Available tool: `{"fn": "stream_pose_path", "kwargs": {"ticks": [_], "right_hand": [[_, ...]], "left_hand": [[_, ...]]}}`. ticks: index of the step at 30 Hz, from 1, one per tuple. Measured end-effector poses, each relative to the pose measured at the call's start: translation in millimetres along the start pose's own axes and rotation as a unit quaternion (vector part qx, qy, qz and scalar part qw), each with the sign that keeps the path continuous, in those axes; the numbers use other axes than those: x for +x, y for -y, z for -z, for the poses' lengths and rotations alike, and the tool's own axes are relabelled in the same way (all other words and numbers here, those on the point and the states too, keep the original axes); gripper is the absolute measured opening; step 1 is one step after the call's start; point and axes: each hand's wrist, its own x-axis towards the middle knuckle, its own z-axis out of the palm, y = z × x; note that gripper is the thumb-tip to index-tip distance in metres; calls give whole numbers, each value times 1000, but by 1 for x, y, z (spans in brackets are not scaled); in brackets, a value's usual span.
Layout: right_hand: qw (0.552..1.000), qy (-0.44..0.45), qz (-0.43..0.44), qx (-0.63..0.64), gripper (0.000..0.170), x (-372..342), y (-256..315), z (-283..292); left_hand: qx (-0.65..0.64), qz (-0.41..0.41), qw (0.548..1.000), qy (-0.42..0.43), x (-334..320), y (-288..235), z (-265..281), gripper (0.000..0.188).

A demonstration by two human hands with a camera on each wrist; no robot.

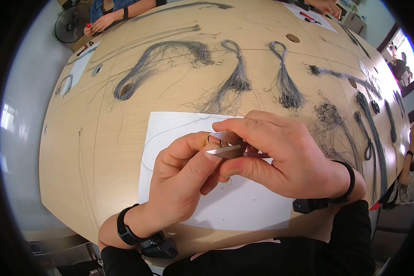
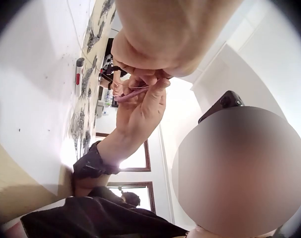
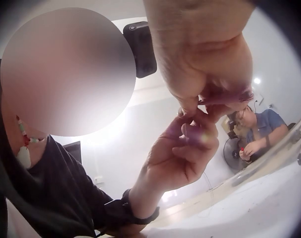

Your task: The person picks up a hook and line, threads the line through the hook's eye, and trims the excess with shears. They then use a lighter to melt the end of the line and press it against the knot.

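My right hand point(image 1: 285, 152) holds a pair of thread snips point(image 1: 225, 151) between thumb and fingers, its two silver blades pointing left. A pinkish handle point(image 3: 230, 98) shows under the palm in the right wrist view. Thumb and forefinger of my left hand point(image 1: 181, 177) pinch a small dark fishhook point(image 1: 209, 139), right at the snips' blades. Thin line point(image 1: 145, 154) curves in a wide loop over the white paper sheet point(image 1: 257, 202) beneath both hands. The fingers partly hide the hook's knot.
Bundles of hooks on grey line lie beyond the paper, one point(image 1: 239, 78) tied with a loop. More bundles point(image 1: 372, 142) lie along the right side. Another person's hands point(image 1: 103, 22) are at the far left, and red-handled pliers point(image 1: 309, 17) lie at the back.
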Motion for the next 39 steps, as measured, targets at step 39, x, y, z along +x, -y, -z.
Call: {"fn": "stream_pose_path", "kwargs": {"ticks": [39], "right_hand": [[998,-23,11,-58,27,-2,5,-2]], "left_hand": [[72,-62,995,19,4,3,2,13]]}}
